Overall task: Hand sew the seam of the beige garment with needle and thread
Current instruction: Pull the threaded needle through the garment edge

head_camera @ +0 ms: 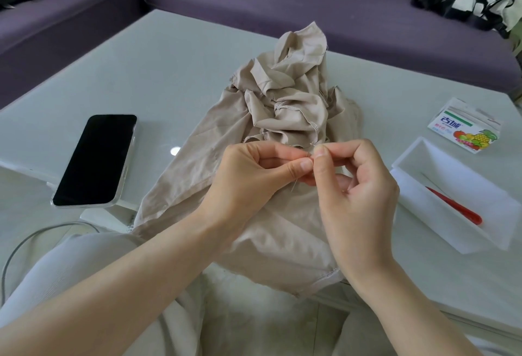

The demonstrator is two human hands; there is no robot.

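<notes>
View: single head-worn wide-angle camera.
Facing: forward and down over the table (180, 73), sofa (282, 2) along frame top.
Nearness: close; left hand (248, 177), right hand (361, 186) at centre.

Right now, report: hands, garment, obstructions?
Left hand pinches needle; right hand pinches thread, fingertips meeting. Beige garment crumpled on table, under hands. Nothing blocking.

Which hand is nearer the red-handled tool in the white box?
Right. The right hand is just left of the red-handled tool; the left hand is farther left, over the beige garment.

Phone (96, 159) left of garment (285, 107); box (452, 194), perhaps open, right.
</notes>
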